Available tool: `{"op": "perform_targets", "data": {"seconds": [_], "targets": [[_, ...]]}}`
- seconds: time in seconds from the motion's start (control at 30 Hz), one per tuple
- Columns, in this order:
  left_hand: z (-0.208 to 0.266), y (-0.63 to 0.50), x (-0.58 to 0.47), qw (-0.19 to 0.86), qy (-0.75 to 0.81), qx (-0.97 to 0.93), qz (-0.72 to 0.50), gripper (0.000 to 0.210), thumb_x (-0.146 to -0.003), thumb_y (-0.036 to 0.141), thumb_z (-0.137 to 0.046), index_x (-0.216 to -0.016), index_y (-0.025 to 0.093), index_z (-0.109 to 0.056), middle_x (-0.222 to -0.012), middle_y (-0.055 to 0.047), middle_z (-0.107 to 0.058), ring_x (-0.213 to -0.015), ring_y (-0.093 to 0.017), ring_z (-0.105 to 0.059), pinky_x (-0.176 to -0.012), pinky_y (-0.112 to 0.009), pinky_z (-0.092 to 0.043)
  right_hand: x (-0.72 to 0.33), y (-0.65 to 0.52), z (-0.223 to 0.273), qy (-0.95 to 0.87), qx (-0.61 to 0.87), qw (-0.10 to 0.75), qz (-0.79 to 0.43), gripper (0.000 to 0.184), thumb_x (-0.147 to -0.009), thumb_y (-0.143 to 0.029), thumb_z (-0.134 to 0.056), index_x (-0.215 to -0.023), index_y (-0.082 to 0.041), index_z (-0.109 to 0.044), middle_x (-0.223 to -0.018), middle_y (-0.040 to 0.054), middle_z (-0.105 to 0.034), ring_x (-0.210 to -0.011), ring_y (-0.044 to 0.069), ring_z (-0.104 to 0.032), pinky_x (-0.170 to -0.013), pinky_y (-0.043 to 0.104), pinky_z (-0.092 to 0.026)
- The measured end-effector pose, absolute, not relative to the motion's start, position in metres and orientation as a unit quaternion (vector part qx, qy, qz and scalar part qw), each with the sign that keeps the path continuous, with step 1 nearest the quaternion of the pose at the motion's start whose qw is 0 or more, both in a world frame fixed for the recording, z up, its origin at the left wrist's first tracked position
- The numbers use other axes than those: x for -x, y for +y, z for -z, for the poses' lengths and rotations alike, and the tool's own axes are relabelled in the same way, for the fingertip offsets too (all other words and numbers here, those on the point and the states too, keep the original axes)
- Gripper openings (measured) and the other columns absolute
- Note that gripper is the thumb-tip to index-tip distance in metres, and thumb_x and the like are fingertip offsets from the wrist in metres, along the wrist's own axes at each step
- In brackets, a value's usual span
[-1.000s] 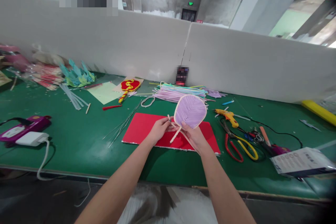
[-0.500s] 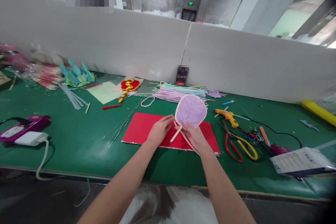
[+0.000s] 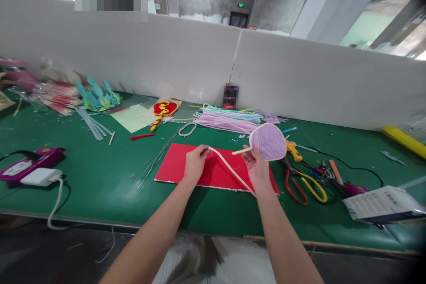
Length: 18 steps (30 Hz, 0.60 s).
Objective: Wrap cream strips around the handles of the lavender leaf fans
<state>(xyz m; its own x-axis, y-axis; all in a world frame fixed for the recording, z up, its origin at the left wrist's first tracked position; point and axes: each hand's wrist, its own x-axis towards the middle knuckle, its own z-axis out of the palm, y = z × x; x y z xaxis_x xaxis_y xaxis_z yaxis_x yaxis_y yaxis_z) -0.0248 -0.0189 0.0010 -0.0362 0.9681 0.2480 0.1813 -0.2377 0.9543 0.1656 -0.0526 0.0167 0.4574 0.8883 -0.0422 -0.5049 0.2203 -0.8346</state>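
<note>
Small oval fan of woven lilac pipe-cleaner with a cream border [image 3: 268, 141], held up above the right end of the flat red foam sheet [image 3: 186, 162], tilted, short stub poking out to the left. Pinched at its lower edge by the right hand [image 3: 257, 169], fingers closed on the rim. Long cream fuzzy stem [image 3: 229, 170] running from under the right palm across to the left hand [image 3: 194, 164], closed on the far end between thumb and fingertips, cord fairly taut.

Likely trouble: too hard a pull from the left, and the border peeled off the weave or the oval bent out of shape (grip covers only one edge). Slack instead, and a kinked stem. Also close under the fan: yellow glue gun [image 3: 293, 149] and red-and-yellow-handled scissors [image 3: 304, 184] on the green table mat [image 3: 100, 177], easy to snag or knock. Bundle of pastel stems [image 3: 226, 120] behind, apart.
</note>
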Motion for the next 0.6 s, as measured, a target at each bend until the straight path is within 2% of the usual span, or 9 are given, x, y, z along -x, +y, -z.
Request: {"op": "perform_targets", "data": {"seconds": [0.17, 0.33, 0.43, 0.6], "targets": [[-0.003, -0.017, 0.019, 0.518, 0.404, -0.549, -0.517, 0.019, -0.066, 0.033, -0.064, -0.075, 0.016, -0.066, -0.078, -0.004, -0.069, -0.08, -0.02, -0.062, -0.079, -0.031, -0.047, -0.164, -0.052, -0.017, -0.241, 0.446, 0.768, -0.393, 0.03, -0.066, -0.037, -0.066, -0.087, -0.016, -0.06, -0.076, 0.0043, -0.07, -0.054, 0.013, -0.063, -0.065, 0.028, -0.053], [-0.005, -0.022, 0.014, 0.621, 0.366, -0.503, -0.477, 0.026, -0.065, 0.037, -0.066, -0.077, 0.015, -0.063, -0.077, -0.006, -0.07, -0.074, -0.019, -0.064, -0.076, -0.033, -0.05, -0.158, -0.051, -0.016, -0.262, 0.442, 0.771, -0.375, 0.03, -0.065, -0.033, -0.068, -0.086, -0.014, -0.06, -0.07, 0.0045, -0.069, -0.065, 0.019, -0.066, -0.066, 0.032, -0.055], [-0.007, -0.025, 0.012, 0.642, 0.364, -0.491, -0.463, 0.029, -0.061, 0.039, -0.069, -0.076, 0.014, -0.063, -0.074, -0.006, -0.07, -0.072, -0.019, -0.065, -0.076, -0.033, -0.05, -0.154, -0.051, -0.015, -0.275, 0.441, 0.766, -0.378, 0.03, -0.064, -0.033, -0.069, -0.086, -0.014, -0.06, -0.074, 0.0045, -0.068, -0.07, 0.021, -0.067, -0.065, 0.034, -0.055], [-0.012, -0.027, 0.012, 0.619, 0.368, -0.517, -0.463, 0.027, -0.062, 0.038, -0.068, -0.073, 0.014, -0.062, -0.072, -0.005, -0.069, -0.071, -0.019, -0.064, -0.072, -0.031, -0.05, -0.152, -0.051, -0.012, -0.274, 0.447, 0.758, -0.388, 0.035, -0.062, -0.034, -0.069, -0.089, -0.013, -0.061, -0.077, 0.006, -0.068, -0.07, 0.022, -0.067, -0.066, 0.036, -0.055]]}}
